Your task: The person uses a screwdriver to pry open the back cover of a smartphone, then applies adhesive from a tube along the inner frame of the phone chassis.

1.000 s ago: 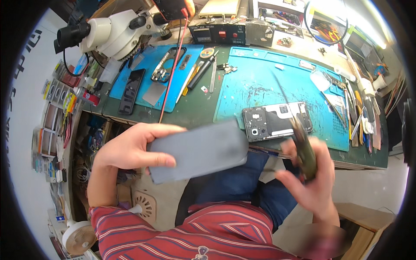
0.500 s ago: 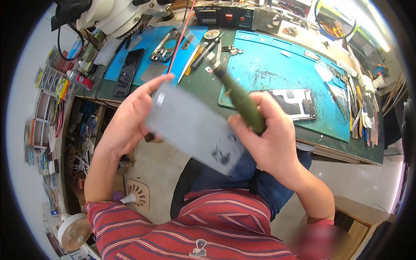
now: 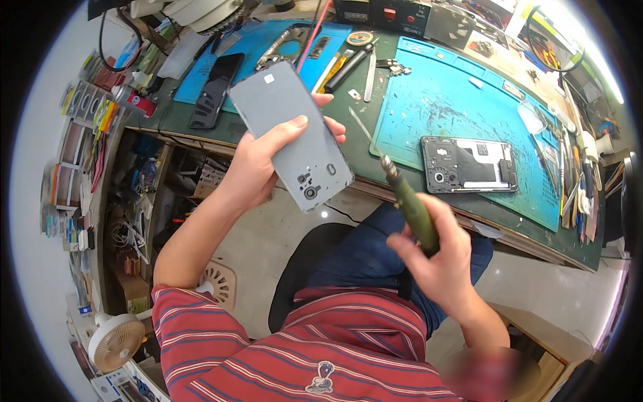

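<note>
My left hand (image 3: pixel 258 161) grips a grey phone back cover (image 3: pixel 274 100) raised at the bench's front edge, thumb across it; several camera holes show near its lower end. In my right hand (image 3: pixel 435 261) is an olive-green handled tool (image 3: pixel 408 201) with a metal collar and a thin blade tilted up-left, apart from the cover. An opened phone (image 3: pixel 469 164), inner parts exposed, lies on the teal mat (image 3: pixel 422 100) beyond the right hand. A dark phone (image 3: pixel 218 84) lies flat on the blue mat (image 3: pixel 191 87) behind the cover.
Slim tools (image 3: pixel 341 70) lie between the two mats on the green bench (image 3: pixel 569 241); more hand tools (image 3: pixel 576 181) crowd its right end. A microscope (image 3: pixel 191 13) stands at the back left, a power unit (image 3: pixel 382 15) at the back. A white fan (image 3: pixel 114 342) is low at left.
The cover has swung up toward the bench, its camera end now low and nearer me. The right hand with the tool has moved down and right, away from the cover since half a second ago.
</note>
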Tool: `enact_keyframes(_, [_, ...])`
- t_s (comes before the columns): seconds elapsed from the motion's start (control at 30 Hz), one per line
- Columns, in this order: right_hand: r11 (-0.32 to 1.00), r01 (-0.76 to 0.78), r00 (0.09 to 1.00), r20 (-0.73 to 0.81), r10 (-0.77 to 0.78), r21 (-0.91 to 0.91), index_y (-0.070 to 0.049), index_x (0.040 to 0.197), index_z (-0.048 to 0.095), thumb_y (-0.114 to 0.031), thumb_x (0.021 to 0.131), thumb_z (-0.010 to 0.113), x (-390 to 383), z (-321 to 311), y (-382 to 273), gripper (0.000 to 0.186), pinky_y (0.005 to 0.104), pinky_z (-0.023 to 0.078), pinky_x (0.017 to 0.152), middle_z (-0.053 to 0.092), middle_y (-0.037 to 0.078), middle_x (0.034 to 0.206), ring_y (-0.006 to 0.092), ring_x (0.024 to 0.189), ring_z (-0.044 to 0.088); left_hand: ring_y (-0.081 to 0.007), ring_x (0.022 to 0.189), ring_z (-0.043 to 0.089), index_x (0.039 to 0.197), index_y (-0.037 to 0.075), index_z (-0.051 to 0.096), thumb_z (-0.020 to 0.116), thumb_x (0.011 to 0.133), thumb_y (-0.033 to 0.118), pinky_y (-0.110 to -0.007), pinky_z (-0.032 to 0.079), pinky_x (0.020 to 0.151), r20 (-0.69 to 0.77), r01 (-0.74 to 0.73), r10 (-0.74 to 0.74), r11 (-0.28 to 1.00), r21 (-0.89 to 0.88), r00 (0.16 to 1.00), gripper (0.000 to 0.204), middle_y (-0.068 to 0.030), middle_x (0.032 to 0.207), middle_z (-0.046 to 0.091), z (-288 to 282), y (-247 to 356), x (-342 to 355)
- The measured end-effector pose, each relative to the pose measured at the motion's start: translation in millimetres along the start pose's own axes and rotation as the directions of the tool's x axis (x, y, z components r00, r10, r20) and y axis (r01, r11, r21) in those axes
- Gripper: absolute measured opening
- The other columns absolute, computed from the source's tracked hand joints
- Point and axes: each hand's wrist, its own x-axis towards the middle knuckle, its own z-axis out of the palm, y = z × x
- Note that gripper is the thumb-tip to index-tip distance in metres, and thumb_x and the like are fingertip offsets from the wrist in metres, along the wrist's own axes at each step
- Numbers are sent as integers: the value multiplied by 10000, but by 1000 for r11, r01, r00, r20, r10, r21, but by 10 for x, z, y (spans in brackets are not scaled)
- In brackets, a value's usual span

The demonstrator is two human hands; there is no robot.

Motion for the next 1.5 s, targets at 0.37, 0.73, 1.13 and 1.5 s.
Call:
enact_keyframes(0.37, [960, 57, 997, 57, -43, -274, -96, 1485, 649, 13, 791, 876, -568, 29, 246, 739, 341, 543, 577, 677, 83, 916, 225, 668, 662, -335, 1176, 737, 1530, -15, 488, 505, 1110, 187, -491, 624, 1011, 2, 142, -143, 989, 45, 990, 467, -202, 1255, 709, -18, -123, 274])
enact_keyframes(0.73, [934, 105, 992, 98, -76, -341, -120, 1465, 684, 47, 779, 823, -514, -20, 207, 719, 339, 549, 596, 670, 63, 906, 210, 695, 676, -387, 1200, 718, 1475, -42, 455, 458, 1091, 185, -522, 612, 1022, 6, 5, -5, 1000, -25, 1000, 446, -220, 1215, 675, 30, -219, 200])
enact_keyframes(1.13, [924, 120, 992, 76, -99, -362, -135, 1404, 737, 48, 777, 805, -555, 45, 181, 657, 322, 525, 556, 639, 40, 850, 183, 628, 630, -393, 1197, 718, 1435, -36, 451, 437, 1089, 181, -531, 603, 1019, -36, -26, 26, 1000, -1, 999, 409, -216, 1201, 667, 59, -253, 185])
enact_keyframes(1.5, [910, 116, 993, 69, -97, -397, -138, 1404, 739, 49, 776, 791, -535, 11, 149, 658, 319, 519, 550, 631, 48, 855, 180, 622, 619, -388, 1196, 719, 1430, -28, 456, 428, 1090, 183, -525, 604, 1015, -51, -32, 32, 999, -4, 998, 401, -213, 1192, 668, 75, -257, 179])
